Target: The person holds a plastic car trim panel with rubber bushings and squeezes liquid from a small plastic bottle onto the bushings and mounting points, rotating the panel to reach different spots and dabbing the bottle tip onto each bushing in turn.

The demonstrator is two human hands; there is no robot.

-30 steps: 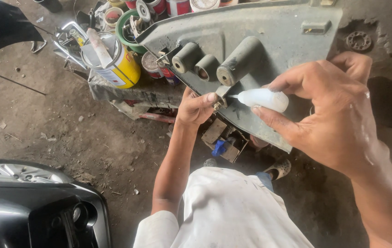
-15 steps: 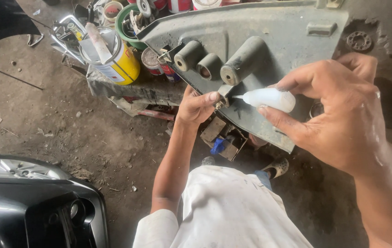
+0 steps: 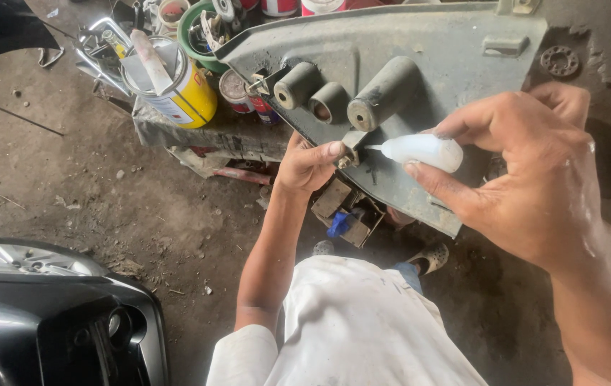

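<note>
I hold up a large grey plastic car part point(image 3: 427, 50) with three stubby cylinders on its back. My left hand point(image 3: 309, 164) pinches its lower edge beside a small metal tab point(image 3: 352, 145). My right hand point(image 3: 534, 179) grips a small white squeeze bottle point(image 3: 423, 151) between thumb and fingers. The bottle's thin nozzle points left and its tip is right at the tab, close to my left thumb.
A yellow tin point(image 3: 184, 89) with a stick in it and several other cans stand on a low bench at the top left. A dark car bumper point(image 3: 55, 322) and a wheel point(image 3: 19, 259) fill the lower left. Dirt floor, a sandalled foot point(image 3: 430, 256) and small boxes point(image 3: 348, 214) lie below.
Both hands keep their grips and the nozzle stays at the tab. Only the view has shifted slightly.
</note>
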